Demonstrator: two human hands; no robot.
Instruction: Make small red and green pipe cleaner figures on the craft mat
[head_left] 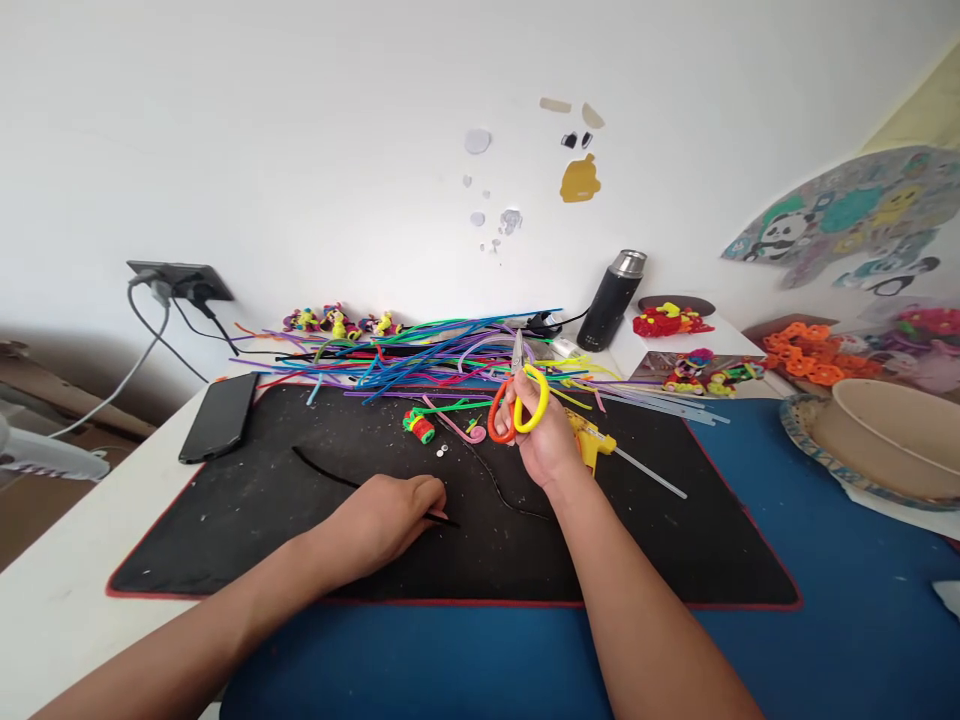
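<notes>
My left hand [396,515] is closed around a black pipe cleaner [322,467] low over the dark mat; one end sticks out to the left, a short end to the right. My right hand [546,440] grips a pair of scissors [530,395] with one orange and one yellow handle loop, blades pointing away toward the wall. Between the hands and the back pile lie a small green, red and yellow pipe-cleaner piece [420,427], a pink curled pipe cleaner [474,434] and small white discs [441,453]. A yellow glue gun [592,442] with a clear stick rests behind my right wrist.
Behind the mat [262,560] spreads a pile of coloured pipe cleaners [420,355]. A black phone [220,418] lies at left. A black flask [613,300] and a white box [697,350] stand at the back right, and a round bowl [892,440] sits at far right.
</notes>
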